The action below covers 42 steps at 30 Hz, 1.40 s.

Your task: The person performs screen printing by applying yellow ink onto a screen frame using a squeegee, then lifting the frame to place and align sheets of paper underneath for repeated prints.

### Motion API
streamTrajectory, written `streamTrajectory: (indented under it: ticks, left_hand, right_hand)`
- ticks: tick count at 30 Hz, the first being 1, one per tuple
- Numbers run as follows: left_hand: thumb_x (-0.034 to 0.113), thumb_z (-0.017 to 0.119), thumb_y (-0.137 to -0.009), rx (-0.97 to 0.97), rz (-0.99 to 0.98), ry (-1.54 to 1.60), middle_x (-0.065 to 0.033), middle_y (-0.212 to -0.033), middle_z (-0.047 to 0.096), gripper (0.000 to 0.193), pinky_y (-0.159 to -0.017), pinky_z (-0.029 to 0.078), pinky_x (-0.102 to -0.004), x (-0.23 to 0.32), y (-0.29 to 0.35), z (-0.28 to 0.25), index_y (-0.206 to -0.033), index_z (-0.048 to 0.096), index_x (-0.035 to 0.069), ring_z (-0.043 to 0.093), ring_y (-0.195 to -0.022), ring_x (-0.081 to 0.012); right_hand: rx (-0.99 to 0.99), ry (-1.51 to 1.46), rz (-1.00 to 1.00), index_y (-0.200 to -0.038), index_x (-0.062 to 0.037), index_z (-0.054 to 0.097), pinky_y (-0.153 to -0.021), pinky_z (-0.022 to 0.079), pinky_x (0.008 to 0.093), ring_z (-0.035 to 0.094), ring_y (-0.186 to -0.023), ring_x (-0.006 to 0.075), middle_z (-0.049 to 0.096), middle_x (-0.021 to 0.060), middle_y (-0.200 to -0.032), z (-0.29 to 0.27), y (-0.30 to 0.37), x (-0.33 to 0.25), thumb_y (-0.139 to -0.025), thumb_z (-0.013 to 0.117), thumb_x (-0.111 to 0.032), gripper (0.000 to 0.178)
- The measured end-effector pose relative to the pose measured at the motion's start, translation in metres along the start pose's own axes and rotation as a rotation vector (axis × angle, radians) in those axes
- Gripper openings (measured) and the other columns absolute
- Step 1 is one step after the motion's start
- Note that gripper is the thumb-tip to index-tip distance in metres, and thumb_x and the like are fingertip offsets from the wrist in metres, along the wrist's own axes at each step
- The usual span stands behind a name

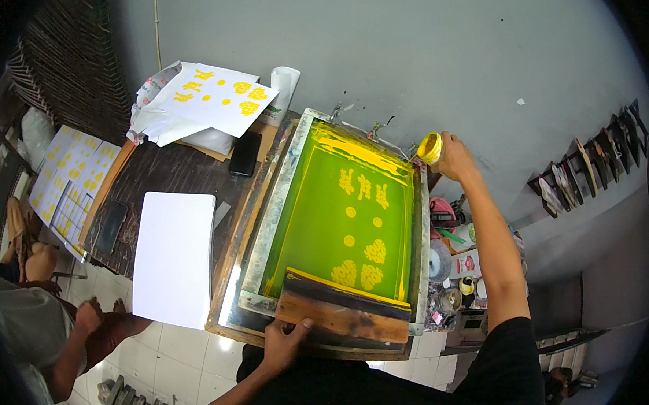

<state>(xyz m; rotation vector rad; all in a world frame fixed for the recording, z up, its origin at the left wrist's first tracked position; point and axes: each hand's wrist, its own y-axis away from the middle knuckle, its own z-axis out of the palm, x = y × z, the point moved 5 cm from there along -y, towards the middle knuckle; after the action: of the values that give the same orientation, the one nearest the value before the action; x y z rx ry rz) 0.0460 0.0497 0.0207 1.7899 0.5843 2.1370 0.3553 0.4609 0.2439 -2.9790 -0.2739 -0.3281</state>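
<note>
Beside a grey wall [330,33], pinches a broad wooden squeegee [345,320] with left hand [283,344], laid across a green mesh screen [317,210] beyond that grip, apparently for steadiness; clasps a round yellow-smeared jar [430,149] with right hand [454,159], presumably close to limit drips.

The green mesh [310,210] carries yellow motifs and dots, the squeegee [345,317] brown, the jar [429,149] yellow.

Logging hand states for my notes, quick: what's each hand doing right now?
Left hand: closed on the wooden squeegee, thumb on top.
Right hand: closed around the yellow jar, near the screen frame's far right corner.
</note>
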Motion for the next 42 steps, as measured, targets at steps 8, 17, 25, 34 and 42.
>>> streamTrajectory:
  ticks: [8,17,25,34,42]
  left_hand:
    - [0.034,0.073,-0.096,-0.009,0.022,0.028,-0.0075,-0.085,0.070,0.039,-0.066,0.050,-0.0298,-0.001,0.001,0.000,-0.103,0.068,-0.003,0.062,-0.073,-0.0127]
    - [0.038,0.076,-0.094,-0.007,0.005,0.059,-0.0108,-0.092,0.072,0.047,-0.076,0.053,-0.0324,0.002,0.003,0.000,-0.112,0.068,-0.005,0.065,-0.082,-0.0145]
    - [0.041,0.078,-0.091,0.052,0.074,0.031,-0.0121,-0.094,0.073,0.053,-0.078,0.053,-0.0325,0.003,0.003,0.000,-0.111,0.068,-0.007,0.067,-0.085,-0.0168]
    - [0.048,0.077,-0.090,0.068,0.063,0.017,-0.0130,-0.095,0.073,0.061,-0.080,0.053,-0.0341,0.002,0.002,0.000,-0.111,0.068,-0.008,0.067,-0.085,-0.0179]
    - [0.046,0.076,-0.092,0.040,0.040,-0.006,-0.0128,-0.098,0.073,0.058,-0.082,0.053,-0.0341,0.004,0.001,0.000,-0.116,0.067,-0.007,0.067,-0.088,-0.0179]
  right_hand:
    - [0.017,-0.073,-0.055,-0.124,-0.0025,0.052,-0.098,0.054,0.0497,0.061,-0.118,0.0435,0.063,0.0224,-0.123,-0.005,-0.010,-0.024,-0.066,0.089,-0.024,0.072]
    - [0.054,-0.090,-0.141,-0.124,-0.0031,0.051,-0.096,0.054,0.0496,0.062,-0.115,0.0431,0.064,0.0220,-0.120,-0.018,-0.038,-0.080,-0.065,0.088,-0.024,0.073]
    - [0.037,-0.153,-0.208,-0.126,-0.0035,0.051,-0.098,0.053,0.0499,0.061,-0.118,0.0426,0.063,0.0223,-0.124,-0.031,-0.053,-0.137,-0.064,0.091,-0.024,0.076]
    - [0.040,-0.366,-0.230,-0.128,-0.0019,0.053,-0.100,0.052,0.0470,0.061,-0.119,0.0413,0.063,0.0238,-0.127,-0.027,-0.071,-0.154,-0.061,0.093,-0.025,0.082]
    - [-0.109,-0.612,-0.088,-0.125,0.0019,0.060,-0.092,0.056,0.0415,0.070,-0.105,0.0341,0.072,0.0216,-0.116,0.001,-0.062,-0.090,-0.060,0.091,-0.030,0.079]
